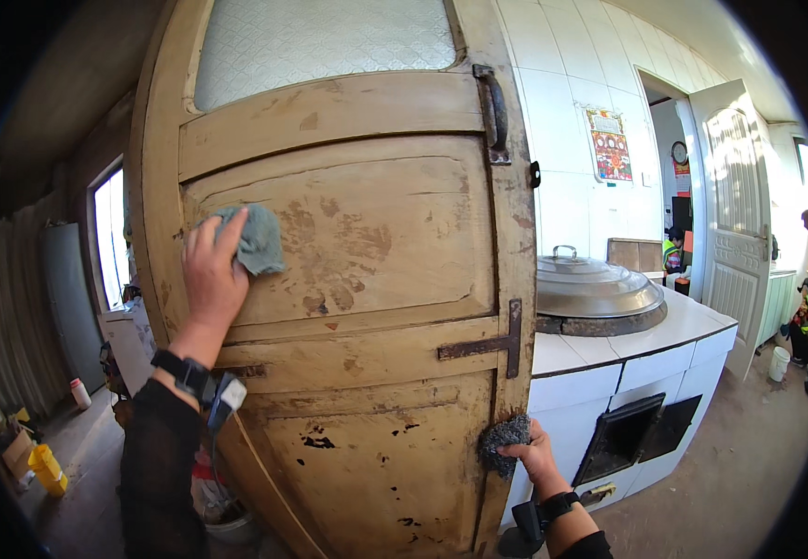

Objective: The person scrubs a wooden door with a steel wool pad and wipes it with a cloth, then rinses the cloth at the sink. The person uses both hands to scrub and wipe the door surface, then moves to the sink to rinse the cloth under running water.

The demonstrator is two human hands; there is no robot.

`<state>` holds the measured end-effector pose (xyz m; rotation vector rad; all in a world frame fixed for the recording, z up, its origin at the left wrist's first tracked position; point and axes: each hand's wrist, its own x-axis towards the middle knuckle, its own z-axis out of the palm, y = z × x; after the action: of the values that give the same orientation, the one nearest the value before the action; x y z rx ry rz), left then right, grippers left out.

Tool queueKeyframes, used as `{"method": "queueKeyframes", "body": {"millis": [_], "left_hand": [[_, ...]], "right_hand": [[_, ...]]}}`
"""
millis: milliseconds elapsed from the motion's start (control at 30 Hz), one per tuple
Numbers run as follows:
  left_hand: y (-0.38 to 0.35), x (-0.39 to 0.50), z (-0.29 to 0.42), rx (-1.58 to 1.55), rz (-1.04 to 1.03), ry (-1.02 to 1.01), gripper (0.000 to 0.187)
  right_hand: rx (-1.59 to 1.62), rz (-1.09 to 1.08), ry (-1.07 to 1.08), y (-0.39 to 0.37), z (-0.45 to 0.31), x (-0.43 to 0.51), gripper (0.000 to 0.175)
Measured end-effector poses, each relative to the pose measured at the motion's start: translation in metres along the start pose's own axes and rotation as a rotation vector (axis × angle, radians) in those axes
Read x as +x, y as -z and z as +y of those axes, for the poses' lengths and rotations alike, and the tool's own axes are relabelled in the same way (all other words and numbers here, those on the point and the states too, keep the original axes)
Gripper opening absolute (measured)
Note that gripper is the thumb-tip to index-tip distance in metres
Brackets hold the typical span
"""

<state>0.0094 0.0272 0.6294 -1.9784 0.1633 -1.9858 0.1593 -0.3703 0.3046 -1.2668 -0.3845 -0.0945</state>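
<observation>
A worn wooden door (376, 279) with peeling brown paint stands upright before me, a patterned glass pane (327, 42) in its top part. My left hand (217, 269) presses a grey-green cloth (261, 239) against the left side of the middle panel, beside rough brown patches. Lower down, my right hand (535, 454) grips a dark scouring pad (505, 441) at the door's right edge, below a rusty T-shaped metal bracket (514, 342). A dark metal pull handle (495, 115) is fixed near the top right. Both wrists wear strapped devices.
To the right stands a white-tiled stove (586, 391) with a large metal lid (596, 286). Behind it is an open white door (732, 209); people in hi-vis vests are in the distance. A yellow container (47, 469) is on the floor at left, and a bucket (233, 527) sits below the door.
</observation>
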Motion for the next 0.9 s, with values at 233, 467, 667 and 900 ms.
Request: {"method": "queueKeyframes", "body": {"millis": [233,467,667,900], "left_hand": [[-0.036,0.075,0.057,-0.113,0.207,0.196,0.044],[-0.075,0.137,0.165,-0.090,0.243,-0.040,0.037],[-0.079,0.150,0.201,-0.130,0.277,-0.164,0.029],[-0.080,0.129,0.230,-0.155,0.043,-0.354,0.025]], "right_hand": [[0.011,-0.016,0.062,0.000,-0.001,0.000,0.066],[-0.082,-0.022,0.088,0.003,0.006,0.003,0.062],[0.010,-0.072,0.062,0.004,0.003,0.003,0.048],[-0.072,-0.057,0.140,0.003,0.003,0.002,0.041]]}}
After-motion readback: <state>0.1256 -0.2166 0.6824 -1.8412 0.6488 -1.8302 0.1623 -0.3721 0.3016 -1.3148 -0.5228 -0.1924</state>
